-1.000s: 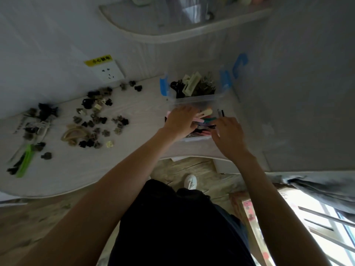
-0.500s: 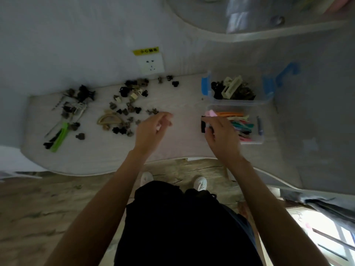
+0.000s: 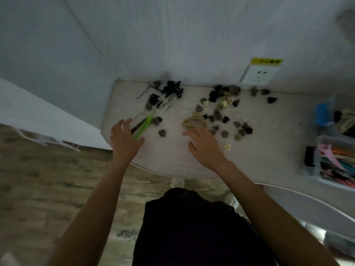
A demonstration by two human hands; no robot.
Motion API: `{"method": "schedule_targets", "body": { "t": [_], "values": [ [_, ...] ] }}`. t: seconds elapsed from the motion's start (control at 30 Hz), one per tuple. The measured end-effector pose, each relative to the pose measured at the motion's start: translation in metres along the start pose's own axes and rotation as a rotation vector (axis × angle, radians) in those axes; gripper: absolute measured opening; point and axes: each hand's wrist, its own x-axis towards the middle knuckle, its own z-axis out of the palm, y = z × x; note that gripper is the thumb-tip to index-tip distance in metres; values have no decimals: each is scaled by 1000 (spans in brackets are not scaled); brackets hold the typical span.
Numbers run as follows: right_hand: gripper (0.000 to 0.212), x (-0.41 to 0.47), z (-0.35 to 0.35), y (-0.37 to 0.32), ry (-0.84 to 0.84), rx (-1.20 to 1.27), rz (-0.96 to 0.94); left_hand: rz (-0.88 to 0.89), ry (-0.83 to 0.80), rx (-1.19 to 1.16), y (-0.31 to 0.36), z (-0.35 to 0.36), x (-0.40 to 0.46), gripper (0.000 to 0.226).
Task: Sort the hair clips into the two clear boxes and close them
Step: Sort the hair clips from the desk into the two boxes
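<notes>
Several small dark and beige claw clips (image 3: pixel 217 114) lie scattered over the pale table (image 3: pixel 269 131). A green clip (image 3: pixel 143 125) lies at the left beside a dark heap of clips (image 3: pixel 171 90). My left hand (image 3: pixel 124 139) hovers open just left of the green clip, holding nothing. My right hand (image 3: pixel 204 145) is spread open next to a beige arched clip (image 3: pixel 194 121). At the right edge stand two clear boxes: the near box (image 3: pixel 326 156) holds long coloured clips, the far box (image 3: pixel 326 116) with a blue latch holds large claw clips.
A wall socket (image 3: pixel 258 74) with a yellow label sits on the wall behind the table. The table's curved front edge runs just under my wrists, with wooden floor (image 3: pixel 48 179) to the left and below. A single cream clip (image 3: pixel 227 147) lies beside my right hand.
Both hands have left the near box and swung left across the table to the loose clips. The view has panned left, so the boxes now sit at the right edge.
</notes>
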Motion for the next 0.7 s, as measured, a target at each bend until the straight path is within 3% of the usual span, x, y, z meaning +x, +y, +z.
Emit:
{"method": "schedule_targets", "body": {
  "t": [0.23,0.33,0.43,0.5,0.6,0.7],
  "values": [
    [42,85,45,-47,-91,-192,-141,115,-159,-101,-19,-2,30,54],
    [39,101,66,-59,-127,-361,-292,140,-158,-114,-17,-2,32,44],
    [33,103,73,-61,-114,-501,-288,159,-124,-106,-23,-5,39,34],
    [16,103,72,-56,-96,-575,-271,167,-132,-98,-25,-7,46,35],
    [21,102,66,-49,-56,-593,-231,155,-167,-108,-23,-8,53,38],
    [22,110,71,-53,-45,-554,-310,162,-171,-86,-21,-7,59,40]
  ]
}}
